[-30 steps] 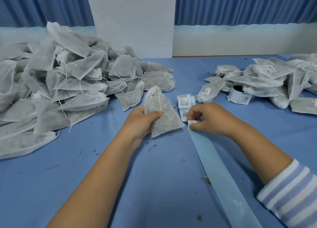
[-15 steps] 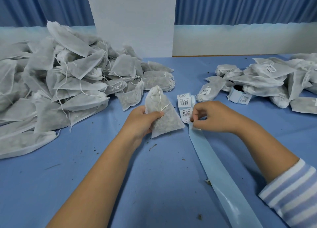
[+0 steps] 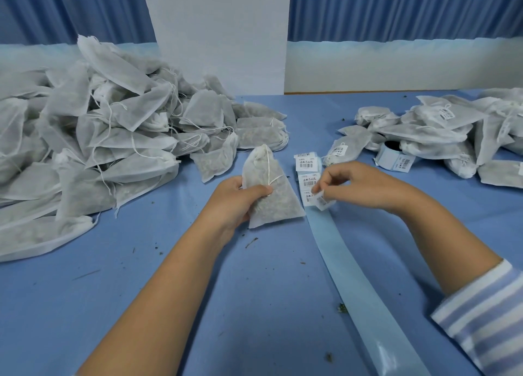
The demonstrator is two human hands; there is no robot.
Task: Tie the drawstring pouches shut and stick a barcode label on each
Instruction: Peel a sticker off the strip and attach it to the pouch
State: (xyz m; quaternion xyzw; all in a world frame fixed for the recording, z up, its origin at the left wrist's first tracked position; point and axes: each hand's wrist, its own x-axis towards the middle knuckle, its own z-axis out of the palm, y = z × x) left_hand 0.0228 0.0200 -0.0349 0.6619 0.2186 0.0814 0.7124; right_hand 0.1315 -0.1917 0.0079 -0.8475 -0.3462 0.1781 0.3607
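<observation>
Head view, down onto blue table [image 3: 141,305], filling most of frame. Behind it, blue curtain [image 3: 396,7] and white panel [image 3: 215,36] at far edge. Heaped on table's left side: left pile [image 3: 85,149] of filled white mesh pouches, strings trailing loose. Across on right side, well apart: right pile [image 3: 438,132], lower, several pouches there bearing barcode stickers. Running from near-right edge up toward centre: pale blue strip [image 3: 353,276], glossy, flat on table, bare along its near length. At its far end, a few labels [image 3: 305,164] in a row, printed with barcodes. Reaching in from bottom left, bare arm and left hand [image 3: 237,197]: fingers and thumb curled round pouch [image 3: 271,203], gripping its left edge at mid-height. Reaching in from right, striped sleeve [image 3: 486,319] and right hand [image 3: 359,183], hovering over far end of strip, thumb and forefinger pinching label [image 3: 322,201]. Pouch near table's centre, just left of strip, between the hands, neck gathered at far tip, string [image 3: 268,166] running down its face to left thumb, wide bottom edge nearest camera with one corner at strip's edge. Tucked against right pile, roll [image 3: 393,157] of stickers, on its side, tail end out. Label curled, lifted above strip just beside nearest of the row; cannot tell whether any edge touches strip. Scattered over table's near half, dark crumbs [image 3: 342,307].
</observation>
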